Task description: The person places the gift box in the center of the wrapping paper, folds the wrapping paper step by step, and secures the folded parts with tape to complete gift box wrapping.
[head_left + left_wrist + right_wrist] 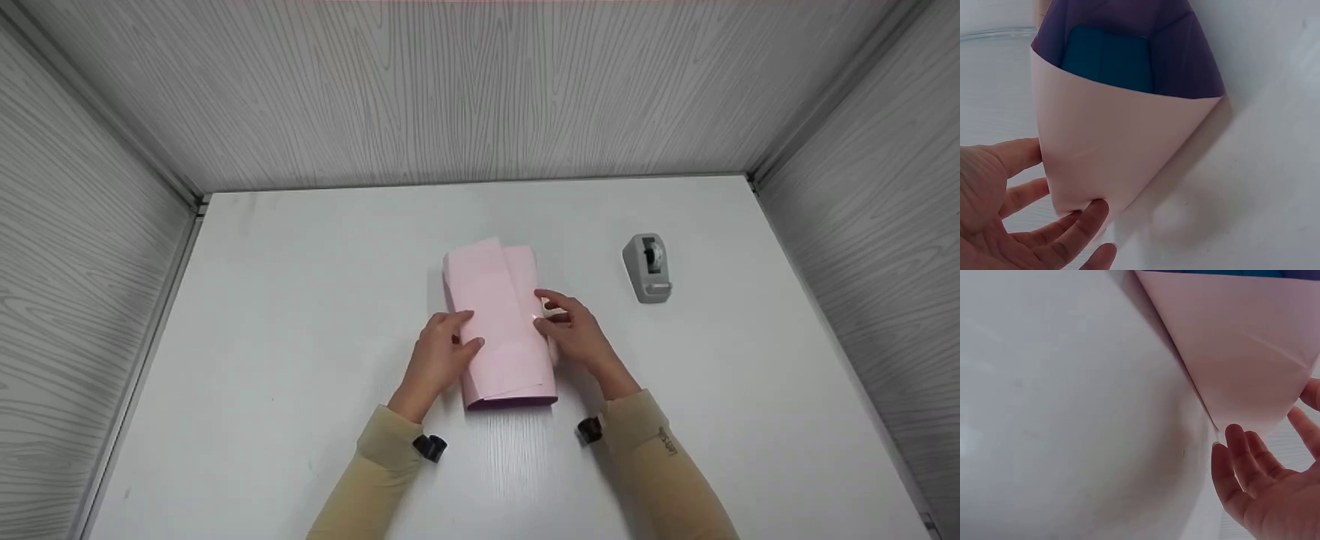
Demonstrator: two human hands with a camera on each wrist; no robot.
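Pink paper (496,319), left hand (437,355), right hand (583,341) touching

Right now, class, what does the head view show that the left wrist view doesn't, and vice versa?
Only the head view shows the tape dispenser and a black device at each wrist. Only the left wrist view shows the blue object inside the paper. Both show the paper, left hand and table.

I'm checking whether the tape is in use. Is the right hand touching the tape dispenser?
Apart. The head view shows bare white tabletop between the right hand and the grey tape dispenser; that hand is at the pink paper instead.
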